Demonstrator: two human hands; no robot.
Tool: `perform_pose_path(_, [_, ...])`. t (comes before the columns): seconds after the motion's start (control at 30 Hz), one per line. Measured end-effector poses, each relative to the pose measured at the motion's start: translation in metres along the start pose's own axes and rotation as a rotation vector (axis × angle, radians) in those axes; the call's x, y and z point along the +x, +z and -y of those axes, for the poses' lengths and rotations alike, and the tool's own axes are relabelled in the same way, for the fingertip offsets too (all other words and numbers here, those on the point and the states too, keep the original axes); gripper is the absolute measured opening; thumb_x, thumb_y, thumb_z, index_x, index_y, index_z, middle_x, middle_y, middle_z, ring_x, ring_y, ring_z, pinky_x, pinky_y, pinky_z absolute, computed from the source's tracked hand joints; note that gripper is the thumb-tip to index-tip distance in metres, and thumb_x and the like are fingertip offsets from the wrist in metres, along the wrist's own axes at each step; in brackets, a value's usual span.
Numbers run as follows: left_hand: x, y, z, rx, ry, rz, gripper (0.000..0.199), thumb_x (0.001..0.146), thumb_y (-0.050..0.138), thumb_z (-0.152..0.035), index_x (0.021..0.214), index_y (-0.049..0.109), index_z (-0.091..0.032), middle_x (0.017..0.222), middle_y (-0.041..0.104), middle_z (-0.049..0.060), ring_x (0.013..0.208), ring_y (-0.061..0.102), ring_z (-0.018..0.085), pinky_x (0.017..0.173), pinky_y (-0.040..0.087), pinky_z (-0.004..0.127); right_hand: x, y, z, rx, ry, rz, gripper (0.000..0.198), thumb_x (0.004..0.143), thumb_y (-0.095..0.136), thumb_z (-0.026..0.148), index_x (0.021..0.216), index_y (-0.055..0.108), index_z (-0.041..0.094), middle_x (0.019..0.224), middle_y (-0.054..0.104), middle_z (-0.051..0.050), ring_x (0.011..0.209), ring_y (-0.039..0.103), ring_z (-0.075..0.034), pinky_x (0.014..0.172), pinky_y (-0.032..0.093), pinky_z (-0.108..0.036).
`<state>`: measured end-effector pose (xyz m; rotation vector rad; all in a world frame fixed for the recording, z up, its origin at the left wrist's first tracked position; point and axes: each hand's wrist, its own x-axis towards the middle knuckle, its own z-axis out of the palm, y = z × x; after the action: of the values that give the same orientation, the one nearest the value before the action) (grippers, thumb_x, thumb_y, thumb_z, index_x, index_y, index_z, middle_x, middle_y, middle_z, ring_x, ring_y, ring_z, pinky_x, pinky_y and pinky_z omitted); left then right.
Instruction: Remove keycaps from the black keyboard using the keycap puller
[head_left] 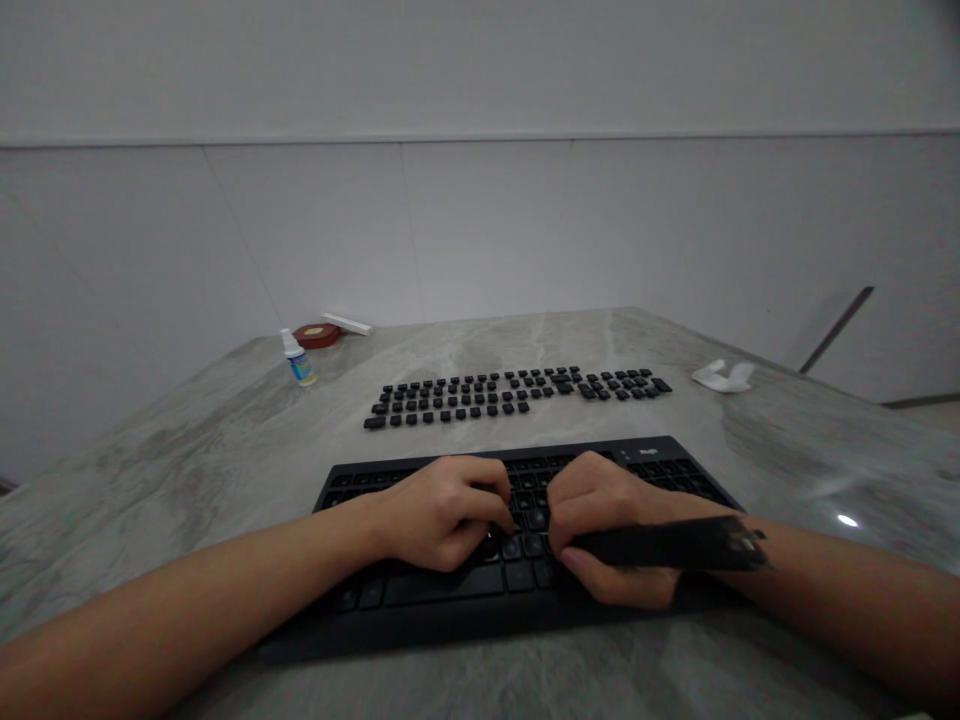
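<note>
A black keyboard [442,622] lies on the marble-patterned table in front of me. Its middle keys look bare of their caps, though my hands cover much of it. My left hand [450,510] rests over the centre-left keys, fingers curled down and closed at a key; what they pinch is hidden. Over the right part, my right hand [611,520] is closed around a long, flat black tool [667,545] whose outer end looks ragged. Its working end is hidden by the fingers near the keys. Behind the keyboard, several loose black keycaps [475,411] stand in rows.
At the back left stand a small white-capped spray bottle [301,366], a red-brown case [316,336] and a narrow white box [347,324]. Crumpled white tissue [724,377] lies at the right. A pale wall [487,230] rises behind the table [180,460].
</note>
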<state>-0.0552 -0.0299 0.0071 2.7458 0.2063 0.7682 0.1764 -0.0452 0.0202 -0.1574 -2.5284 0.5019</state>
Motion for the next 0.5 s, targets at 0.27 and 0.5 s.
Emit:
perform_pose_path(0.27, [-0.0006, 0.0006, 0.0005, 0.006, -0.003, 0.004, 0.033, 0.073, 0.042, 0.0, 0.088, 0.068, -0.014, 0.086, 0.061, 0.009, 0.073, 0.057, 0.014, 0.067, 0.051, 0.023, -0.0003, 0.0011, -0.0007, 0.038, 0.003, -0.008, 0.011, 0.072, 0.046, 0.016, 0.067, 0.055, 0.02, 0.051, 0.053, 0.001, 0.047, 0.048, -0.012, 0.047, 0.035, -0.026])
perform_pose_path(0.5, [0.0, 0.0, 0.0002, 0.003, 0.003, 0.0, 0.034, 0.073, 0.041, 0.0, 0.087, 0.069, -0.013, 0.086, 0.061, 0.009, 0.073, 0.057, 0.015, 0.066, 0.051, 0.024, -0.0012, 0.0017, -0.0037, 0.1, 0.179, -0.045, 0.017, 0.079, 0.051, 0.019, 0.066, 0.062, 0.016, 0.054, 0.057, 0.0, 0.049, 0.05, -0.01, 0.05, 0.04, -0.022])
